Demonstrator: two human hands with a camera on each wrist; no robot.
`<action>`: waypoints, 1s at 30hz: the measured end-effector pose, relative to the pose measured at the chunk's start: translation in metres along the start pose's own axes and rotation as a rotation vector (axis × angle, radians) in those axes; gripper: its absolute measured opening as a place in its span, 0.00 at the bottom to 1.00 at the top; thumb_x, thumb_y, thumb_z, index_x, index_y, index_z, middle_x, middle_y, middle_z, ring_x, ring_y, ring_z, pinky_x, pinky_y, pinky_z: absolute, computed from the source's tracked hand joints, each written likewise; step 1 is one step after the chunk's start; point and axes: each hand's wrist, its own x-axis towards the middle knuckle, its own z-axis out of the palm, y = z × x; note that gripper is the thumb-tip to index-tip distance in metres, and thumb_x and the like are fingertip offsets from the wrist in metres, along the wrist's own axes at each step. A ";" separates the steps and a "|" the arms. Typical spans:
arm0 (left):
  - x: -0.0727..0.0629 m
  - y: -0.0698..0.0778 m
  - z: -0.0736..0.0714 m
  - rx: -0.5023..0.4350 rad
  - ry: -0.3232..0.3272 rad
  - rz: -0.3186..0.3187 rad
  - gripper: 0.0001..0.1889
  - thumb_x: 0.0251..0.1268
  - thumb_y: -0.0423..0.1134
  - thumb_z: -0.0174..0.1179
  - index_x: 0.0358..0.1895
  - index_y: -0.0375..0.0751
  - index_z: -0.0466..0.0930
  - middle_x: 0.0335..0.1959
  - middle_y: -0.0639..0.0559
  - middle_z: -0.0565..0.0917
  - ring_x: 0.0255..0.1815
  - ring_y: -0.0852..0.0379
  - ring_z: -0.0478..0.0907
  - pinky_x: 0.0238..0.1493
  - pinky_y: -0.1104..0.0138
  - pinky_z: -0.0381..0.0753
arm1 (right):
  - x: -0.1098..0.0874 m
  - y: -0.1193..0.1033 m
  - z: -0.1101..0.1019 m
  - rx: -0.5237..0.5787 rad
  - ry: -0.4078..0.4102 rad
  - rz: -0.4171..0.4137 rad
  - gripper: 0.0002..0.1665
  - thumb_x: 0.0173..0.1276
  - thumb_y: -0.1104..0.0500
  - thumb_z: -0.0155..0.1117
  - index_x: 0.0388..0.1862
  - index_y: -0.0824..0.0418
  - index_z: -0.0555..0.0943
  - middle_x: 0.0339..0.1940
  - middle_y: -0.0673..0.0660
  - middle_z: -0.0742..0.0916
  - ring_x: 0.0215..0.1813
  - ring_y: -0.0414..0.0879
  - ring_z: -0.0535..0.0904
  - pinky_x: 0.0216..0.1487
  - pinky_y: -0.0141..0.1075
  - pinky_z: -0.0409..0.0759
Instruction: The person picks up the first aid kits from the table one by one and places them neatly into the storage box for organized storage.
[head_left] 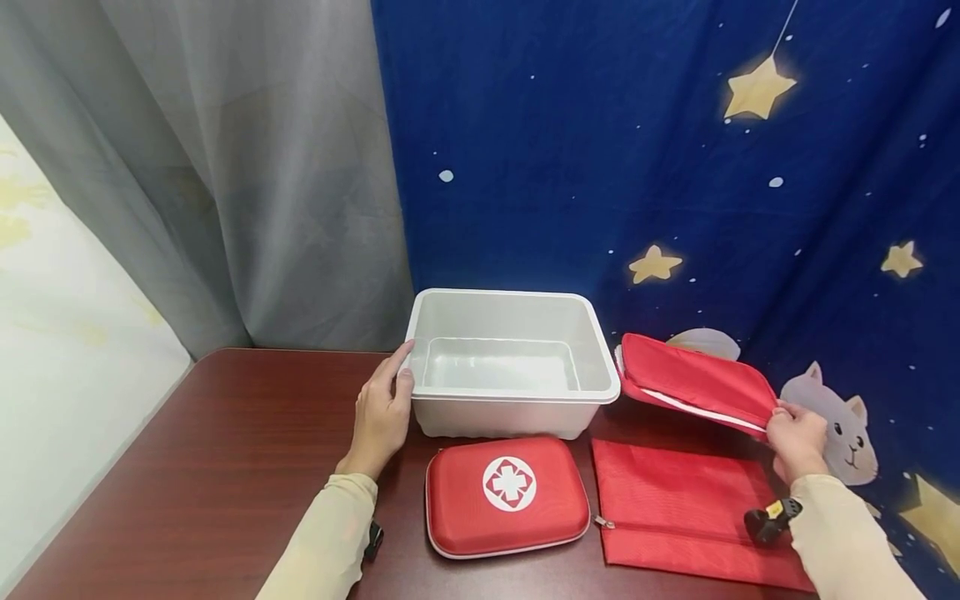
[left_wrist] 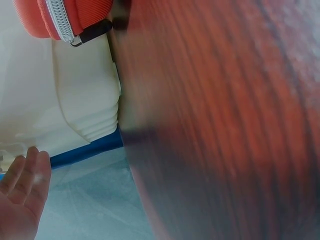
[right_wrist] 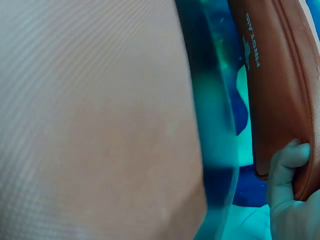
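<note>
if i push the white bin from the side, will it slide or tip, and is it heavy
The white bin would probably slide rather than tip, since it stands wider than tall on the table. It is likely light for its size: nothing shows inside it. It may well hold its shape, as it looks like moulded plastic.

"Where's the head view?"
"High and well back; I look forward and down over the table [head_left: 187,467]."
"And the wrists?"
"My left one sits low, its picture turned sideways, close along the table toward the bin [head_left: 502,417]. My right one has the pouch [head_left: 675,487] very near, the bag [head_left: 697,377] farther off."
"Shared?"
"Head and left wrist share bin and left hand [head_left: 381,410]; head and right wrist, pouch, bag and right hand [head_left: 798,438]."
</note>
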 end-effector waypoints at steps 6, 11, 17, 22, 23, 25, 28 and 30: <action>-0.001 -0.001 0.001 -0.001 0.001 -0.009 0.22 0.76 0.40 0.47 0.70 0.52 0.73 0.64 0.48 0.78 0.63 0.46 0.75 0.63 0.45 0.70 | -0.001 -0.011 -0.003 0.213 -0.020 0.076 0.31 0.74 0.64 0.35 0.74 0.76 0.59 0.57 0.72 0.68 0.26 0.32 0.70 0.24 0.28 0.79; -0.001 -0.001 0.001 -0.002 0.003 -0.002 0.22 0.76 0.40 0.47 0.70 0.51 0.73 0.65 0.47 0.77 0.64 0.46 0.75 0.63 0.45 0.70 | -0.003 -0.021 -0.006 0.320 -0.021 0.116 0.31 0.75 0.65 0.36 0.74 0.76 0.59 0.49 0.67 0.70 0.25 0.33 0.72 0.24 0.30 0.80; 0.000 -0.001 0.001 -0.006 0.003 -0.002 0.22 0.77 0.40 0.46 0.70 0.52 0.73 0.65 0.48 0.78 0.63 0.46 0.75 0.63 0.45 0.70 | -0.006 -0.032 -0.009 0.478 -0.030 0.168 0.28 0.75 0.65 0.40 0.72 0.73 0.61 0.27 0.47 0.76 0.24 0.34 0.75 0.23 0.30 0.80; -0.001 0.000 0.001 -0.011 0.005 -0.017 0.22 0.77 0.40 0.46 0.70 0.53 0.73 0.66 0.49 0.77 0.64 0.46 0.74 0.63 0.45 0.70 | -0.006 -0.040 -0.010 0.509 -0.062 0.188 0.31 0.77 0.64 0.39 0.77 0.71 0.56 0.37 0.50 0.76 0.27 0.32 0.76 0.25 0.28 0.81; -0.001 0.000 0.000 -0.011 0.006 -0.020 0.22 0.77 0.40 0.46 0.70 0.53 0.73 0.66 0.49 0.77 0.64 0.46 0.74 0.63 0.45 0.70 | -0.006 -0.042 -0.010 0.510 -0.067 0.188 0.32 0.77 0.64 0.39 0.78 0.70 0.55 0.40 0.52 0.75 0.27 0.31 0.75 0.26 0.27 0.81; -0.001 0.000 0.000 -0.011 0.006 -0.024 0.22 0.77 0.40 0.46 0.70 0.53 0.73 0.66 0.49 0.77 0.64 0.46 0.74 0.63 0.45 0.70 | -0.005 -0.044 -0.009 0.510 -0.074 0.191 0.32 0.77 0.64 0.39 0.78 0.69 0.54 0.46 0.55 0.72 0.28 0.30 0.75 0.27 0.27 0.81; -0.001 0.001 0.000 -0.008 0.004 -0.031 0.22 0.77 0.41 0.46 0.70 0.54 0.73 0.66 0.49 0.77 0.64 0.46 0.74 0.63 0.45 0.70 | -0.004 -0.049 -0.009 0.528 -0.066 0.202 0.32 0.78 0.64 0.39 0.78 0.68 0.55 0.48 0.56 0.72 0.28 0.30 0.74 0.26 0.27 0.81; -0.001 0.002 0.001 -0.005 0.003 -0.033 0.22 0.77 0.41 0.46 0.70 0.53 0.72 0.66 0.48 0.77 0.64 0.46 0.74 0.63 0.45 0.70 | -0.005 -0.051 -0.009 0.538 -0.077 0.199 0.31 0.78 0.64 0.39 0.78 0.68 0.55 0.48 0.56 0.72 0.29 0.30 0.75 0.26 0.27 0.81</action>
